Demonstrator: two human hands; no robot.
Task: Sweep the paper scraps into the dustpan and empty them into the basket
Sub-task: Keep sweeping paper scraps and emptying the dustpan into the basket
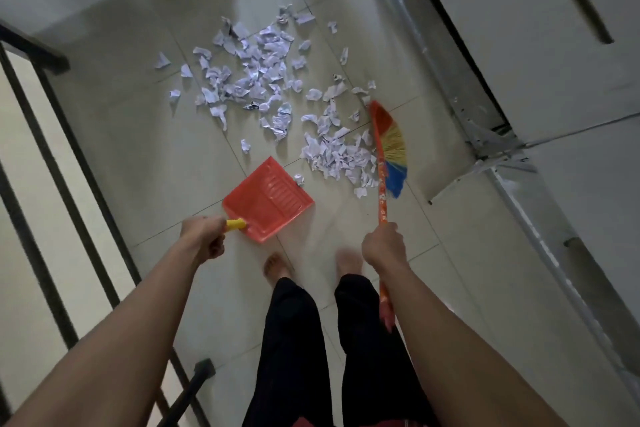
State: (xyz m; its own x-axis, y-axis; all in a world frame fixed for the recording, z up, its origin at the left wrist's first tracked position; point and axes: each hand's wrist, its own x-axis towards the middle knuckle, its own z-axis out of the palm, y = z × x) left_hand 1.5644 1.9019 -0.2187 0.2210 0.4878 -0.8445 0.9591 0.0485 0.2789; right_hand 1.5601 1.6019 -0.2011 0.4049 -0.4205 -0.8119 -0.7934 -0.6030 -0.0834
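Note:
White paper scraps [263,80] lie scattered over the tiled floor, with a denser heap [341,156] gathered just left of the broom head. My left hand [204,236] grips the yellow handle of an orange dustpan [268,199], which rests on the floor with its mouth facing the heap; one small scrap [299,179] lies at its lip. My right hand [384,246] is closed around the orange stick of a broom [389,146] whose multicoloured bristles touch the floor at the heap's right edge. No basket is in view.
A dark metal railing [52,156] runs along the left side. A white door and its metal frame [485,135] stand to the right. My bare feet [277,265] and dark trousers are just behind the dustpan.

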